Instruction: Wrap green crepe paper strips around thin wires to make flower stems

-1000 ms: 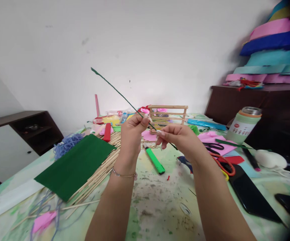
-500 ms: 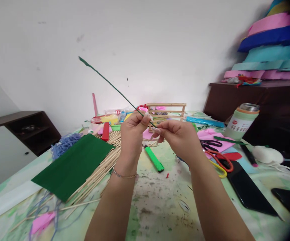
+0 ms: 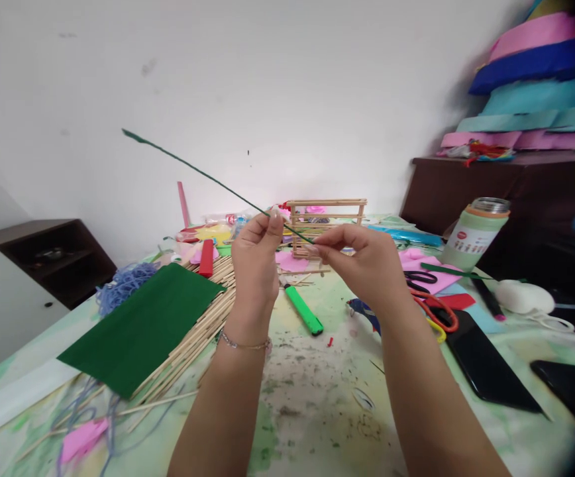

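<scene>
A thin stick wrapped in dark green paper (image 3: 195, 170) is held up over the table, slanting from the upper left down to the right. Its far end flares into a small loose flap. My left hand (image 3: 258, 258) pinches it between thumb and forefinger, partway along. At the lower end, my right hand (image 3: 362, 262) is closed on the tip with thumb and fingers. Below the hands lies a green box cutter (image 3: 303, 310). A sheet of green crepe paper (image 3: 143, 328) rests to the left on a bundle of thin wooden sticks (image 3: 195, 338).
Behind the hands stands a small wooden stick frame (image 3: 327, 203). To the right are orange-handled scissors (image 3: 449, 318), a black phone (image 3: 489, 368), a green bottle (image 3: 473, 238) and a white glue-gun-like object's cord (image 3: 558, 323). Blue yarn (image 3: 123, 285) sits at the left.
The green stick has tilted flatter, its far end swinging left and down. My hands have drawn farther apart along it. The view has shifted slightly.
</scene>
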The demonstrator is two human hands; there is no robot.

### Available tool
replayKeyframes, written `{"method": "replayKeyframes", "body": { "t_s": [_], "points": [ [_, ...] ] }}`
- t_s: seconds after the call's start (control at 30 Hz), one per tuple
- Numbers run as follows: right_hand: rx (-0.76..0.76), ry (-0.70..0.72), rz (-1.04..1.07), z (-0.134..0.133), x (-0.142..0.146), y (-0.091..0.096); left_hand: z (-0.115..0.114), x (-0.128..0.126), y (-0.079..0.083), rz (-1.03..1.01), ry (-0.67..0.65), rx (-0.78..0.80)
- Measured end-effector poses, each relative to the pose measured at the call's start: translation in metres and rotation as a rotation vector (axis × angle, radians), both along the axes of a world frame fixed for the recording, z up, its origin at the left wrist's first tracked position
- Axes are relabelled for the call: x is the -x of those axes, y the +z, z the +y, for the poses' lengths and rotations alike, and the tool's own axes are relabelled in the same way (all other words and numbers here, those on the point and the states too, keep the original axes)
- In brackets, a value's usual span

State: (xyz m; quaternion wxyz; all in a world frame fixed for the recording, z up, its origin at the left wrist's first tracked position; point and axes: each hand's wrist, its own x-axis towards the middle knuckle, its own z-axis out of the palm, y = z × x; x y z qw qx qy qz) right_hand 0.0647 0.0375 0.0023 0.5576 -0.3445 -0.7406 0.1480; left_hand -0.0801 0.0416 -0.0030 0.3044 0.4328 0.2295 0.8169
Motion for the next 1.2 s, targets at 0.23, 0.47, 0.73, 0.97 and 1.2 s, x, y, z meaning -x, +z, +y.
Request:
{"method": "replayKeyframes", "body": {
  "t_s": [0.23, 0.47, 0.73, 0.97, 1.2],
  "points": [
    [-0.314, -0.120, -0.067, 0.005, 0.006, -0.008, -0.002, -0.006, 0.000, 0.070, -0.003, 0.035],
    [-0.324, -0.145, -0.157, 0.010, 0.009, -0.011, 0.006, -0.007, -0.008, 0.029, 0.092, 0.028],
    [0.465, 0.324, 0.137, 0.007, 0.006, -0.005, 0.009, 0.004, -0.008, 0.132, 0.013, 0.060],
    [-0.186, -0.006, -0.022, 0.008, 0.009, -0.010, 0.010, 0.007, -0.006, 0.052, 0.030, 0.079],
    [0.727, 0.684, 0.261, 0.017, -0.001, -0.008, 0.004, 0.004, -0.006, 0.171, 0.021, 0.050]
  ]
}}
